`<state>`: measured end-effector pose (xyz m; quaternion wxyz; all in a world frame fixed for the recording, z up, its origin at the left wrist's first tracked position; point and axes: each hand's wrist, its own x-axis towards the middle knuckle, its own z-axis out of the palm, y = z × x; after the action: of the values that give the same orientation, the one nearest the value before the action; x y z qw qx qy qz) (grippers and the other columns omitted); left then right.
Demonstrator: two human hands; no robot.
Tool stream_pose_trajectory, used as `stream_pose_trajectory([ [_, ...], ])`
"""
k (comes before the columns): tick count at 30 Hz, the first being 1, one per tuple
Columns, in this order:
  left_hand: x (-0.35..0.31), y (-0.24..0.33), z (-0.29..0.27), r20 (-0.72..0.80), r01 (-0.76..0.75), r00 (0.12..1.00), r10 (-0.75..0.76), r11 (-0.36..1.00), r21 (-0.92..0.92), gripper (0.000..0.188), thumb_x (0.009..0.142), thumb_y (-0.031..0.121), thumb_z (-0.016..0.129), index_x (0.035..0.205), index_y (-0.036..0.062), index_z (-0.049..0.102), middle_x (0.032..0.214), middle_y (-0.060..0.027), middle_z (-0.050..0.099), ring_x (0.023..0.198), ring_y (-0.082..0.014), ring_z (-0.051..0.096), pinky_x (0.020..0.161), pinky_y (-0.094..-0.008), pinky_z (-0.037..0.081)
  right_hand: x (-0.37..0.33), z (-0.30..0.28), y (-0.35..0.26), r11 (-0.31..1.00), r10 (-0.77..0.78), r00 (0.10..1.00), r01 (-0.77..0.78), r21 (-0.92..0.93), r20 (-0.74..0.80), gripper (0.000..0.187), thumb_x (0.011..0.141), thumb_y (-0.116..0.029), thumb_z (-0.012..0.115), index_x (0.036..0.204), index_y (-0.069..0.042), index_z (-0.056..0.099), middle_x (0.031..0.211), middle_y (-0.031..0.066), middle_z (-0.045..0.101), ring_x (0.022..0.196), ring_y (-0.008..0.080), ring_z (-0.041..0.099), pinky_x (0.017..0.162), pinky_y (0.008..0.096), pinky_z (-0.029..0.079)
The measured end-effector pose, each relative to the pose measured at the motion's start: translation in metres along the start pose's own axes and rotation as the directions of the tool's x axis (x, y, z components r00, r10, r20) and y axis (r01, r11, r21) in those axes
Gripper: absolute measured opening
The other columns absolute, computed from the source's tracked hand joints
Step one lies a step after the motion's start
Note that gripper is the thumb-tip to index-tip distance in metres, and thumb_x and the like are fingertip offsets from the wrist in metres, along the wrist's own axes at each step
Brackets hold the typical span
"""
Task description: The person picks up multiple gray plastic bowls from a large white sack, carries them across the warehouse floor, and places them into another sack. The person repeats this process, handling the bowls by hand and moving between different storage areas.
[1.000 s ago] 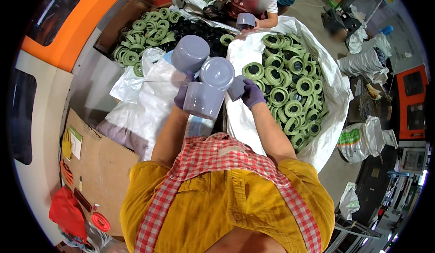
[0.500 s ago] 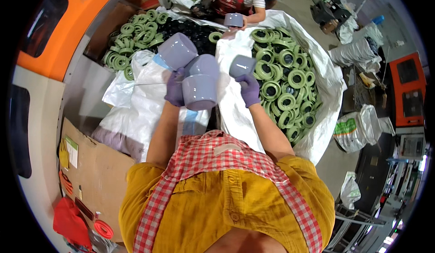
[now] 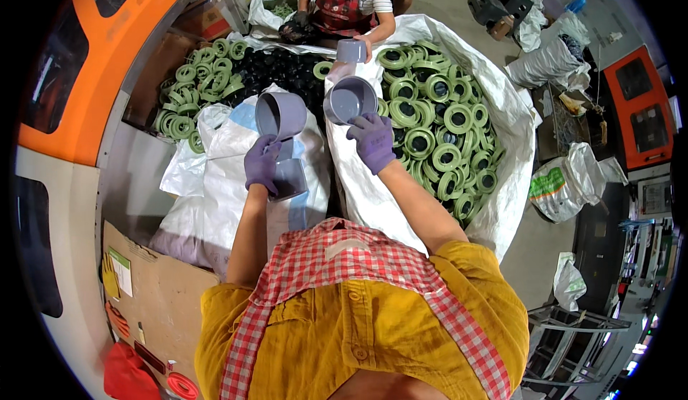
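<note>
My left hand [image 3: 263, 164], in a purple glove, is closed on a glossy grey-purple pot [image 3: 289, 116] whose mouth tilts toward me. Just below it, a second grey-purple piece [image 3: 290, 179] lies against the same hand, over the white sack; whether the fingers grip it too is hard to tell. My right hand [image 3: 373, 143], gloved alike, has its fingers at the rim of another grey-purple pot [image 3: 351, 99], its hollow inside showing. This pot is above the white sheeting between the two heaps.
Green rings with black centres [image 3: 444, 124] fill a large white sack [image 3: 512, 206] at right. More green rings [image 3: 188, 99] and black parts [image 3: 276, 74] lie far left. Opposite, a co-worker's hand [image 3: 367, 47] holds a similar pot [image 3: 350, 50]. An orange machine [image 3: 79, 99] borders the left.
The pots at my left hand have turned, and fewer show there. The pot at my right hand now shows its open mouth and sits further left. The whole view has shifted slightly.
</note>
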<state>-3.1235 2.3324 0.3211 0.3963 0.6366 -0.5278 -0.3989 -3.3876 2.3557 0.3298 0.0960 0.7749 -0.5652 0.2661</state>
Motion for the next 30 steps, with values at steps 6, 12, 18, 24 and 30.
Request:
stream_pose_trajectory([
  [6, 0.002, -0.002, 0.002, 0.033, 0.02, 0.999, -0.019, 0.999, -0.032, 0.024, 0.077, 0.011, 0.062, 0.1, 0.0039, 0.062, 0.087, -0.0058, 0.063, 0.077, -0.0115, 0.057, 0.069, -0.0239, 0.044, 0.0, -0.002, 0.004, 1.0, -0.003, 1.0, 0.003, -0.018, 0.027, 0.009, 0.067, -0.012, 0.058, 0.066, -0.021, 0.061, 0.089, -0.0057, 0.058, 0.091, 0.0173, 0.05, 0.078, 0.0362, 0.037],
  [12, 0.005, -0.01, 0.009, 0.051, 0.034, 0.998, -0.029, 0.995, -0.094, 0.023, 0.077, 0.011, 0.063, 0.099, 0.0045, 0.062, 0.083, -0.0043, 0.063, 0.074, -0.0098, 0.055, 0.066, -0.0234, 0.044, -0.001, 0.001, 0.006, 0.996, 0.038, 0.999, -0.038, 0.078, -0.002, 0.018, 0.064, -0.002, 0.055, 0.066, -0.02, 0.058, 0.091, -0.0042, 0.059, 0.089, 0.0189, 0.052, 0.075, 0.037, 0.039],
  [18, 0.005, -0.016, 0.01, 0.044, 0.092, 0.995, -0.086, 0.983, -0.16, 0.026, 0.077, 0.011, 0.063, 0.101, 0.0019, 0.061, 0.085, -0.0034, 0.062, 0.074, -0.0094, 0.053, 0.068, -0.0231, 0.043, 0.002, -0.004, 0.003, 0.961, 0.17, 0.979, -0.19, 0.203, 0.114, 0.017, 0.067, -0.002, 0.052, 0.074, -0.016, 0.058, 0.091, 0.0015, 0.061, 0.083, 0.0248, 0.055, 0.074, 0.0371, 0.041],
  [24, 0.0, -0.021, 0.003, 0.11, 0.119, 0.99, -0.092, 0.955, -0.271, 0.026, 0.079, 0.01, 0.061, 0.102, -0.001, 0.06, 0.086, -0.005, 0.061, 0.077, -0.0111, 0.054, 0.068, -0.0241, 0.043, 0.005, 0.033, 0.027, 0.397, 0.66, 0.683, -0.671, 0.627, 0.313, 0.022, 0.073, -0.005, 0.048, 0.094, -0.007, 0.053, 0.086, 0.0117, 0.059, 0.078, 0.0256, 0.057, 0.073, 0.0334, 0.045],
  [30, -0.023, -0.005, -0.008, 0.177, 0.274, 0.961, -0.211, 0.798, -0.537, 0.024, 0.081, 0.009, 0.055, 0.101, -0.002, 0.057, 0.083, -0.0069, 0.061, 0.073, -0.0158, 0.058, 0.066, -0.0279, 0.047, 0.02, 0.083, 0.09, 0.465, 0.563, 0.64, -0.768, 0.439, 0.523, 0.032, 0.083, -0.025, 0.045, 0.108, -0.006, 0.053, 0.098, 0.011, 0.059, 0.086, 0.0238, 0.055, 0.078, 0.0327, 0.042],
])
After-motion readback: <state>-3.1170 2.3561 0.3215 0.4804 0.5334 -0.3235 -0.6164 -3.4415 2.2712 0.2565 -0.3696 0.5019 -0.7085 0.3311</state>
